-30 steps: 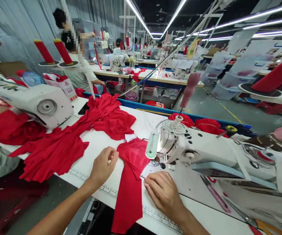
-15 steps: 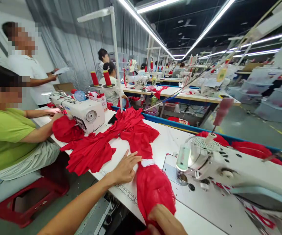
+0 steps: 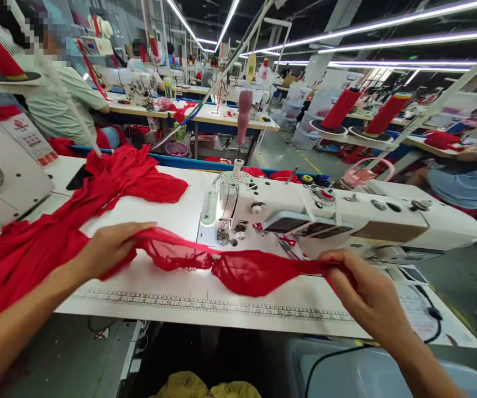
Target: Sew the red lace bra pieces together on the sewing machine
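Sheer, narrow-waisted red cloth [image 3: 257, 271] spans left hand [image 3: 111, 246] to right hand [image 3: 365, 284] — each grip clamped on it.

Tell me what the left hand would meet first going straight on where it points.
Beyond the red cloth it holds, the left hand would probably meet the sewing machine's needle end first, though depth is unclear and it might pass in front.

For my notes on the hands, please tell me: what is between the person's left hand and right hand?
In the head view, red cloth spans from the left hand to the right hand, narrowing near its middle.
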